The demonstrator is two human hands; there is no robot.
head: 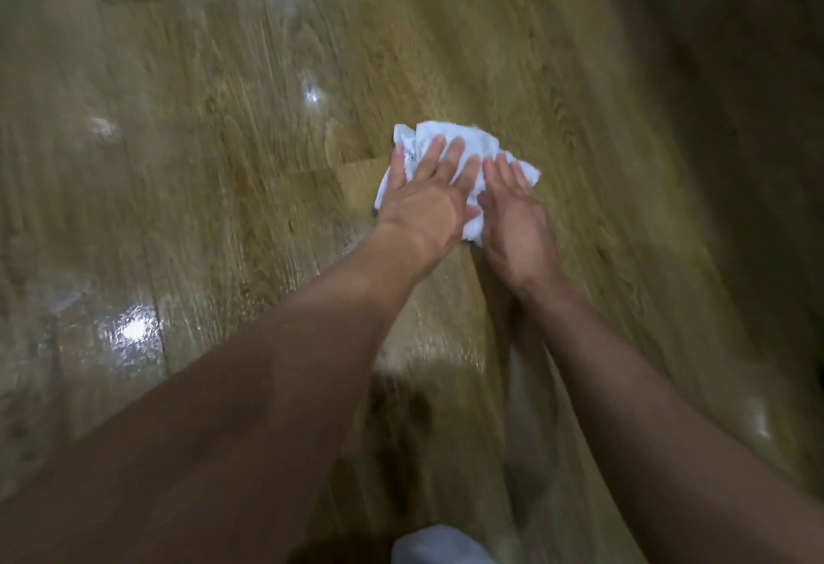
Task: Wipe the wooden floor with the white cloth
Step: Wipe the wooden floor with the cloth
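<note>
We see the white cloth (470, 140) lying crumpled on the wooden floor (214, 126), a little right of the middle of the view. It is bunched into a loose, wrinkled wad, with folds and uneven edges showing at its far side and right corner. Our left hand (423, 202) and right hand (517, 215) lie flat on it, side by side, fingers straight, covering its near part. The floor has brownish planks with a streaky grain. It is glossy, with bright reflections left of the cloth, and darker toward the right.
</note>
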